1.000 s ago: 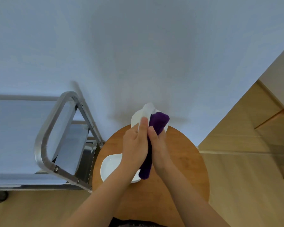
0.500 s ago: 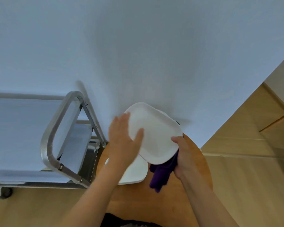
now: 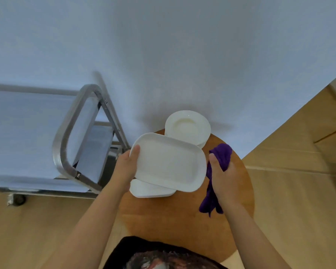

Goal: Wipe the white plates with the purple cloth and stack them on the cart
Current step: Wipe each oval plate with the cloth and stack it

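Dark garment (image 3: 159, 253): at the bottom edge, nearest the camera, overlapping the near rim of the round wooden counter (image 3: 163, 220).
Right hand (image 3: 224, 179): over the right part of the counter, its fingers curled round the purple cloth (image 3: 220, 158), thumb pointing up beside the rectangular plate's right end.
Purple cloth: bunched above the right hand and hanging in a loose tail below it, toward the counter's near right side (clear of the plate's upper face).
Left hand (image 3: 126, 167): at the counter's left edge, gripping the left end of the rectangular plate (image 3: 169, 162), thumb on the upper rim; the fingers underneath are hidden.
Rectangular plate: white, rounded corners, held above the counter's middle, tilted slightly, its right end just beside the right hand's thumb.
Lower rectangular plate (image 3: 149, 190): white, lying on the counter's left half, mostly covered by the held plate; how many lie there I cannot tell.
Round plates (image 3: 187, 128): a white stack on the counter's far edge, its near left rim hidden behind the held plate.
Cart (image 3: 66, 136): steel frame with a rounded handle, standing just left of the counter; one caster (image 3: 17, 199) shows on the wooden floor (image 3: 299, 191).
Wall (image 3: 163, 45): pale, behind the counter and cart.
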Demonstrator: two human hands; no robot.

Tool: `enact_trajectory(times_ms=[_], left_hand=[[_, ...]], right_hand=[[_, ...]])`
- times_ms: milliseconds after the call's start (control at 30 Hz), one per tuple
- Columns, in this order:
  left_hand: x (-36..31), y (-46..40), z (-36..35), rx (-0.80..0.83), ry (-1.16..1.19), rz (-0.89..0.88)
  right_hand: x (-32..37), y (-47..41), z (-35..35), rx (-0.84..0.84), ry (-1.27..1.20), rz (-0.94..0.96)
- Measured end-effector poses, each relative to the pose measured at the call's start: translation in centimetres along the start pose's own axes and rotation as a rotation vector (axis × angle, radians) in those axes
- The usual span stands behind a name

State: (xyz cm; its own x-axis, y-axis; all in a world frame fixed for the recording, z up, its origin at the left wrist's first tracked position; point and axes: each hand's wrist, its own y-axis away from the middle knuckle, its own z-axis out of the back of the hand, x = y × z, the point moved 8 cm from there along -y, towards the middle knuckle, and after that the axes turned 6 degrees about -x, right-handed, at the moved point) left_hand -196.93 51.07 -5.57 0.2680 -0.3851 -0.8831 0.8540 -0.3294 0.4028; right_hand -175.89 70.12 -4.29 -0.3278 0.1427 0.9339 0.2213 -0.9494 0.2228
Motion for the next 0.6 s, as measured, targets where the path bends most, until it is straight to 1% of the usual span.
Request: enact_trajectory(times_ms=[33, 67, 100, 133, 200, 233, 267, 300, 400, 467, 500, 600], left_hand=[[0.9, 0.2, 0.1, -0.016, -0.007, 0.004], [1.7, 0.5, 0.1, -0.028, -0.012, 0.01], [2.3, 0.6, -0.1, -0.038, -0.024, 0.015], [2.9, 0.8, -0.4, -0.047, -0.047, 0.012], [3.5, 1.2, -1.4, -0.042, -0.1, 0.001], [3.6, 1.4, -1.6, -0.045, -0.104, 0.001], [3.8, 1.5, -1.6, -0.056, -0.104, -0.005], [3.9, 1.4, -1.3, -0.067, -0.112, -0.025], [4.3, 1.0, -0.1, -0.07, -0.118, -0.085], [5.2, 1.0, 0.3, -0.067, -0.085, -0.056], [5.8, 1.0, 0.4, -0.076, -0.066, -0.035], [7.4, 0.7, 2.0, -0.193, -0.01, 0.01]], right_hand=[[0.9, 0.4, 0.0, -0.03, 0.059, 0.144], [1.8, 1.0, -0.7, -0.022, 0.136, 0.278], [2.3, 1.8, -1.9, 0.037, 0.222, 0.378], [2.4, 2.9, -3.9, 0.138, 0.349, 0.474], [1.9, 6.2, -8.6, 0.344, 0.656, 0.742], [1.4, 7.7, -10.3, 0.394, 0.736, 0.866], [1.4, 8.5, -11.5, 0.422, 0.77, 0.916], [1.3, 8.5, -12.2, 0.439, 0.787, 0.891], [0.7, 6.7, -13.0, 0.423, 0.827, 0.779], [-0.1, 6.0, -13.6, 0.431, 0.897, 0.748], [-0.7, 5.5, -13.7, 0.436, 0.94, 0.704], [-3.6, 3.1, -12.5, 0.455, 1.138, 0.446]])
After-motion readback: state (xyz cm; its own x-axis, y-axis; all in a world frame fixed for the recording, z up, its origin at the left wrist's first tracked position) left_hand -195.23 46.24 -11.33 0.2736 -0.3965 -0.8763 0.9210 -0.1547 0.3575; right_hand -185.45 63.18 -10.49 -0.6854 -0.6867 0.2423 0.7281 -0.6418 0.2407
